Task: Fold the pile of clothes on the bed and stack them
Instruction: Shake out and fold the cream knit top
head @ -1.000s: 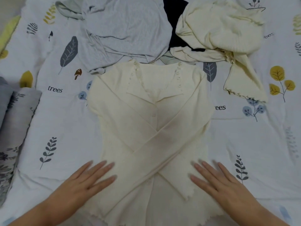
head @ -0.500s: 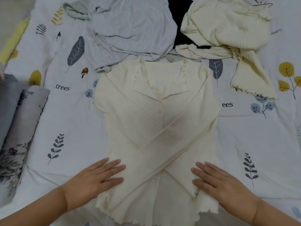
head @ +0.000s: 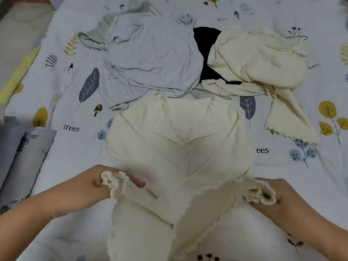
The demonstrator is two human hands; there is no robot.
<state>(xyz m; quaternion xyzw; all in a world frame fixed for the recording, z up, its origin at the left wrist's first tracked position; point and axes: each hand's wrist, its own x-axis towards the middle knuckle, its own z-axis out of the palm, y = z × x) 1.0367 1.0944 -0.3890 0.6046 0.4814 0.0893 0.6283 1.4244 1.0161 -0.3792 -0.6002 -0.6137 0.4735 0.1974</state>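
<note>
Cream cardigan (head: 180,157) lay centre frame on bed (head: 66,144). Left hand (head: 88,187) and right hand (head: 282,200) each pinched frilly hem corner, grip clamped. Knit looked soft, light, floppy; hem corners best hold.

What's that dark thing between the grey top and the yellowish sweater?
In the head view, a black garment lies between the grey top and the crumpled cream sweater, mostly hidden under them.
</note>
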